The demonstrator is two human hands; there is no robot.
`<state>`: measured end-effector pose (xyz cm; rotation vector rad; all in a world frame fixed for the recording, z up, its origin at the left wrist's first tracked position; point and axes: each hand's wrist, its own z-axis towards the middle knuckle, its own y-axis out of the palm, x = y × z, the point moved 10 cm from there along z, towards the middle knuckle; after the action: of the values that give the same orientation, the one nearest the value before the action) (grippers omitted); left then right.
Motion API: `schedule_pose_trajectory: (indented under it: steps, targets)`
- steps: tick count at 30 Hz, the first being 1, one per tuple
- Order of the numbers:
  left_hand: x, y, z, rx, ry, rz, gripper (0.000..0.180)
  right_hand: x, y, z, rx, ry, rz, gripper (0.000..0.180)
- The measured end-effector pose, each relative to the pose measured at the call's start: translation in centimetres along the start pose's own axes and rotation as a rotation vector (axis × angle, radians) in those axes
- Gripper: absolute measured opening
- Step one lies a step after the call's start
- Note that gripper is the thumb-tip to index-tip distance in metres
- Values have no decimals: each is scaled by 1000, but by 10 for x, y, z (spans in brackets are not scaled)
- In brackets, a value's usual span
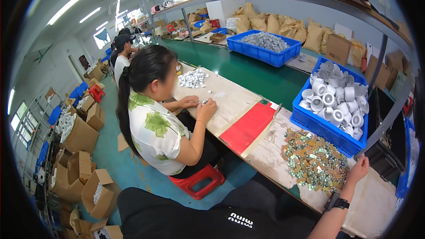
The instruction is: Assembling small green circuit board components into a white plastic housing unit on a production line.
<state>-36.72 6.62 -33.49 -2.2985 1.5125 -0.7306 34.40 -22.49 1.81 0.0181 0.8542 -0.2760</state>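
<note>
My right hand [359,168], with a dark watch [336,202] on its wrist, is at the right of the worktable by the near corner of a blue crate [328,133]. Its fingers are curled closed; whatever they may hold is hidden. White cup-shaped plastic housings [341,102] fill the crate. Just left of the hand spreads a heap of small green and brown circuit boards [315,161]. My left hand is out of sight. My dark-clothed lap [199,214] is below the table edge.
A co-worker [155,128] sits on a red stool [201,181] at left, both hands at a small white part. A red sheet [248,128] and white parts [192,79] lie on the table. Beyond the green belt [248,82] stands another blue crate [265,57]. A metal shelf post [388,102] rises at right.
</note>
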Motion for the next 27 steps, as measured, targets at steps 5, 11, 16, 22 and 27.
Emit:
schedule_pose_trajectory:
  steps: [5, 11, 16, 22, 27]
  targets:
    - [-16, -8, 11, 15, 24, -48, 25, 65, -40, 21, 64, 120, -260, 38]
    - [-45, 19, 8, -64, 22, -82, 25, 87, -73, 19, 161, 193, -165, 41]
    - [-33, 18, 29, -99, 23, -94, 25, 80, -35, 14, 60, 242, -224, 41]
    - [35, -217, -20, 93, -60, -96, 27, 81, -60, -3, 34, 325, -303, 42]
    - [95, -314, -44, 414, 113, -303, 33, 77, -45, -5, 97, 288, -169, 41]
